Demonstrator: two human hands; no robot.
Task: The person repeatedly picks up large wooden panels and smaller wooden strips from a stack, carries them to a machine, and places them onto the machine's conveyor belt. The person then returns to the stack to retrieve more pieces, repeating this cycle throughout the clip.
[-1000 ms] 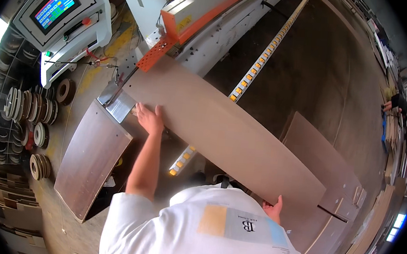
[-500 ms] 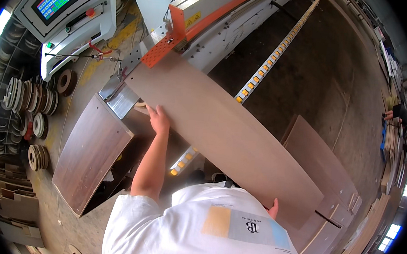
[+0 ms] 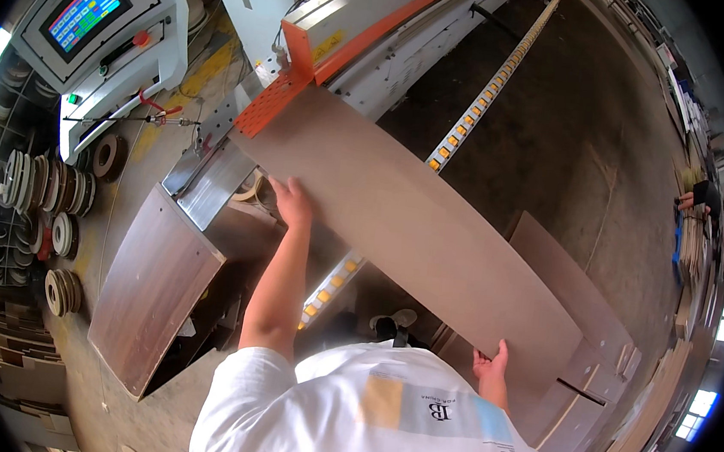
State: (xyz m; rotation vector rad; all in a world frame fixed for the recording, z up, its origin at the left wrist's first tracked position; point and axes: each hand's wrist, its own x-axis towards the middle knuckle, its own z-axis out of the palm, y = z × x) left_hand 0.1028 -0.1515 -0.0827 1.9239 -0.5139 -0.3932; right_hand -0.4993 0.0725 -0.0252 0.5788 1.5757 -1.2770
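Observation:
A long brown wooden panel (image 3: 414,218) lies slantwise in front of me, its far left end under the orange perforated guard (image 3: 276,105) of a machine. My left hand (image 3: 295,205) is at the panel's near edge, close to that end, its fingers partly hidden against the board. Farther right along the same edge, my right hand (image 3: 491,373) grips the board, thumb on top and the other fingers mostly below it. A roller rail (image 3: 465,132) with yellow rollers passes beneath the panel and shows again on the near side (image 3: 331,288).
A control box with a lit screen (image 3: 85,12) stands at the far left. Below it are rolls of edge banding (image 3: 64,234) and a curved-looking brown wooden cabinet (image 3: 154,285). More brown panels (image 3: 579,305) lie at the right. A metal plate (image 3: 211,183) adjoins the machine.
The panel has shifted a little away from me, farther in under the orange guard. My right hand shows more, with its thumb over the board's edge. The view has shifted slightly.

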